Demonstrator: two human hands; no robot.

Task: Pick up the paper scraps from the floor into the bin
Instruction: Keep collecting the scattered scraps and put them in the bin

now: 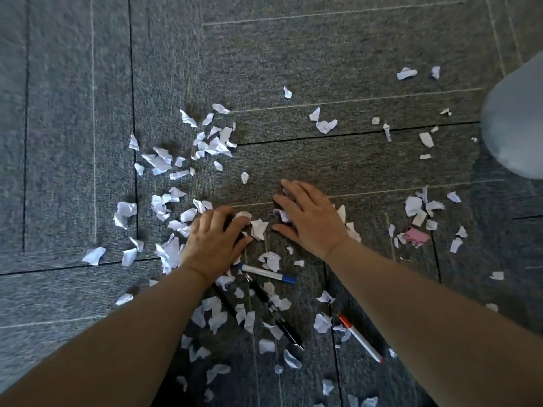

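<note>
White paper scraps (160, 161) on carpet (323, 54).
Left hand (214, 242) curls round some; right hand (308, 218) flat, fingers straight, gripping nothing.

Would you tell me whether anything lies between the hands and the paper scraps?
Nothing visible does: the left hand curls round scraps and the right hand rests flat on others. Pens lie mixed among nearer scraps.

Grey carpet-tile floor (352, 54), scattered white paper scraps (160, 163), black pen (274, 311), blue-capped marker (267, 272), red-capped marker (360, 338), pink scrap (417, 235)
</note>
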